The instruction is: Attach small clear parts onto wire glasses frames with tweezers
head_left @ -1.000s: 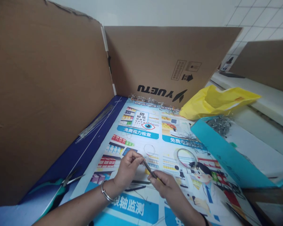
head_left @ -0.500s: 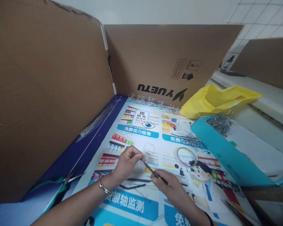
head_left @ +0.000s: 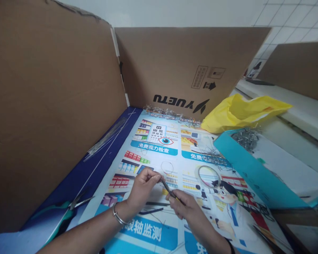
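My left hand [head_left: 145,183] is closed in a pinch, thumb against forefinger; what sits between the fingertips is too small to make out. Wrapped in the fingers of my right hand [head_left: 182,204] is a slim dark tool [head_left: 167,188] with a yellowish patch near the grip. Its tip points up-left and meets the left fingertips. Just beyond them shows a thin wire loop [head_left: 166,167]; whether it joins what the left hand pinches I cannot tell. Below the hands, short dark strips [head_left: 151,211] lie on the printed sheet [head_left: 180,162].
Green-handled pliers [head_left: 71,208] lie at left, near a bundle of thin wires [head_left: 106,139]. Cardboard panels [head_left: 159,63] stand behind and at left. To the right are a yellow bag [head_left: 235,114] and a blue box [head_left: 249,173] with tangled wire [head_left: 245,139].
The tool has turned slightly in my right hand, and its tip now sits against the left fingertips. My left hand stays pinched in nearly the same place. The whole view shifts slightly.
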A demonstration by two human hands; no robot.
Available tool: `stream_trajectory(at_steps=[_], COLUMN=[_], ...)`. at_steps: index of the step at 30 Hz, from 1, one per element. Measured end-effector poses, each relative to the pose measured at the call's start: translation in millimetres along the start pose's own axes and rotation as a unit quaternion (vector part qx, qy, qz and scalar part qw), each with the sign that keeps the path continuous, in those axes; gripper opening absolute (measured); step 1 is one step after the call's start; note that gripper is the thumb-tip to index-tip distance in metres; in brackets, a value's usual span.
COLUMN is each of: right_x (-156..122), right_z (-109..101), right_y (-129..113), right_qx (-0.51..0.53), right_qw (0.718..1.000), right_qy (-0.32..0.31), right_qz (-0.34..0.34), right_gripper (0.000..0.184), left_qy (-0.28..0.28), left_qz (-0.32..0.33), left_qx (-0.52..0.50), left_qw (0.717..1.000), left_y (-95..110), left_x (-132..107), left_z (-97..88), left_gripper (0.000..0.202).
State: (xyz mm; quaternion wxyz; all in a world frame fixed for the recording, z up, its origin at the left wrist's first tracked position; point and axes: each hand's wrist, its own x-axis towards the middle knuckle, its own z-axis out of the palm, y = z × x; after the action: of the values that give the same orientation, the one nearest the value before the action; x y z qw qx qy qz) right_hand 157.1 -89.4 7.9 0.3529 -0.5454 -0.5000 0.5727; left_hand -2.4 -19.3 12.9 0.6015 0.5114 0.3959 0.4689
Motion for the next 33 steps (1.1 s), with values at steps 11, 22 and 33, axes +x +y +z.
stream_trajectory(at_steps=[11, 22, 33], right_x=[0, 0, -1], right_z=[8, 13, 6], right_y=[-5, 4, -2], right_qx=[0.046, 0.063, -0.072], right_qw=[0.999, 0.998, 0.995], right_qy=[0.02, 0.02, 0.015], right_qz=[0.005, 0.026, -0.061], right_gripper=[0.038, 0.04, 0.034], left_qy=[0.023, 0.025, 0.0], left_qz=[0.001, -0.001, 0.045], left_qx=[0.0, -0.009, 0.04], left_qw=[1.0, 1.0, 0.998], left_y=[-4, -4, -1], left_x=[-5, -6, -2], left_z=[2.1, 4.6, -0.7], left_gripper=[0.012, 0.009, 0.011])
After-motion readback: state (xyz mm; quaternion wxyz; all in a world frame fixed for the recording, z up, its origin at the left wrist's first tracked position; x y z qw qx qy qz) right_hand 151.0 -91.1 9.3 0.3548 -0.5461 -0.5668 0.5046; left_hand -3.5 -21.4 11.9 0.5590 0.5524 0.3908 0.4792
